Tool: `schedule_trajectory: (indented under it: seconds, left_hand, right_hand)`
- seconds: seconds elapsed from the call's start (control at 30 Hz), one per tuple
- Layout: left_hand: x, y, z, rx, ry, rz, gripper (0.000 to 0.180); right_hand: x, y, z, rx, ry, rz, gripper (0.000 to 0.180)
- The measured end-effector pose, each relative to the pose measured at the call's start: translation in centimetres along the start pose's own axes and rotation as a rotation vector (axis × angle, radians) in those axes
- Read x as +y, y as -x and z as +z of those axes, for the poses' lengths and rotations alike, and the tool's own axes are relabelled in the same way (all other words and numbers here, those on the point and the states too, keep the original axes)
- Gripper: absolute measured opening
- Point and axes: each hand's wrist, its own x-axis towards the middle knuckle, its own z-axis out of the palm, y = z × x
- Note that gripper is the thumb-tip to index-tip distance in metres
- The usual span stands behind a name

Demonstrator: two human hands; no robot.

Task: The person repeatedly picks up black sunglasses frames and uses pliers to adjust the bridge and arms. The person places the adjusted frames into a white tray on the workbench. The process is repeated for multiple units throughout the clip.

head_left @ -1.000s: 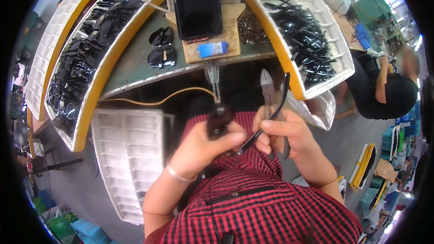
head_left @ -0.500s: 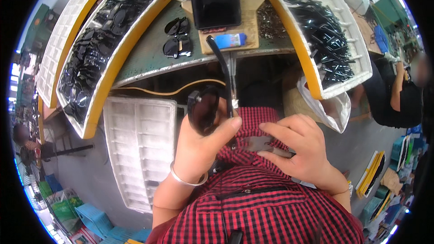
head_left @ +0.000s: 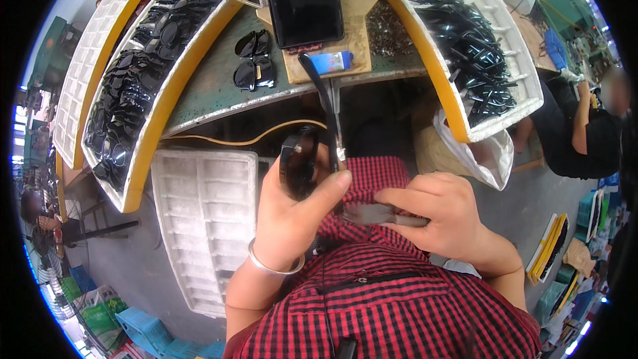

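Black plastic sunglasses front (head_left: 299, 163), one arm raised, pinched in left hand (head_left: 292, 209) at frame centre. Right hand (head_left: 442, 219) clamps grey pliers (head_left: 379, 213). Assembly step; next calls for aligning the hinge.

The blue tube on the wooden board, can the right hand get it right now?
Probably not straight away. The right hand is busy holding a flat metal tool down on the lap, and the blue tube lies farther up on the wooden board. Nothing blocks the way, though.
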Motion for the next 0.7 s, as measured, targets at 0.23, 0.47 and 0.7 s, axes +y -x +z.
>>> schedule_trajectory:
  seconds: [0.23,0.47,0.7]
  left_hand:
    - [-0.2,0.7,0.2,0.127,0.088,-0.032,0.045]
    - [-0.7,1.2,0.4,0.089,0.007,-0.052,0.016]
    - [-1.3,1.9,-0.6,-0.126,0.032,-0.136,0.017]
  right_hand:
    - [2.9,-0.9,-5.8,0.31,0.032,0.402,0.038]
    - [12.9,-13.6,-7.6,0.029,0.613,0.518,0.036]
    - [9.3,-10.1,-5.7,0.208,-0.174,0.385,0.026]
